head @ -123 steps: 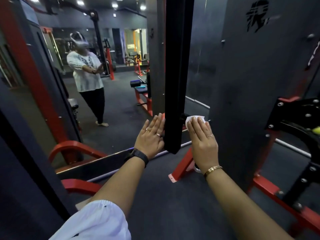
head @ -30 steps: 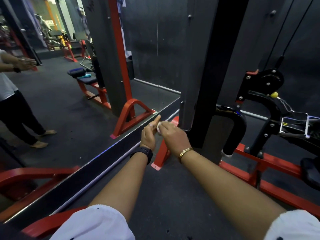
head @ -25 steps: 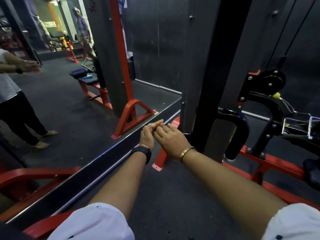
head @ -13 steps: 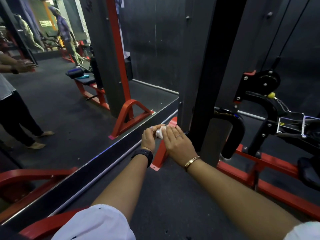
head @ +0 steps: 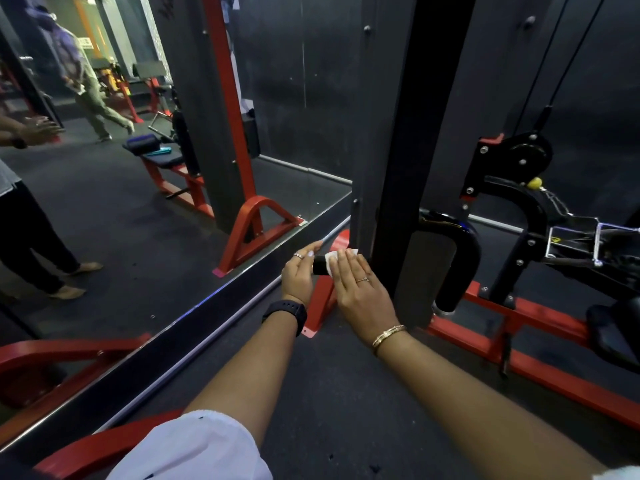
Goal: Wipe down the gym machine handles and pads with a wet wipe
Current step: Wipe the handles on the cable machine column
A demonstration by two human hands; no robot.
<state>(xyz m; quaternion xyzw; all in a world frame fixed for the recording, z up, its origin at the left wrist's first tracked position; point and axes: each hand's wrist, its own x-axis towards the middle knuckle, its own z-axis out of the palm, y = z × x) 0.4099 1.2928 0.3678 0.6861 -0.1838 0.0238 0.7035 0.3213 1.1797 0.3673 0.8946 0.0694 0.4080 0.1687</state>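
"How many grips?"
"Two: left grip [head: 299, 277] and right grip [head: 360, 291]. Also one wet wipe [head: 331, 269] and one handle stub [head: 320, 265]."
"Jewellery?"
"Two rings [head: 362, 280], one per grip. One watch [head: 285, 311], one bracelet [head: 388, 335]."
"The right of the frame?"
"One pulley [head: 530, 157], one yellow ball [head: 535, 183], two cables [head: 568, 64], one curved black bar [head: 464, 258]."
"The mirror [head: 138, 220], upper left?"
"One person [head: 86, 81] walking, one bench [head: 162, 159]."
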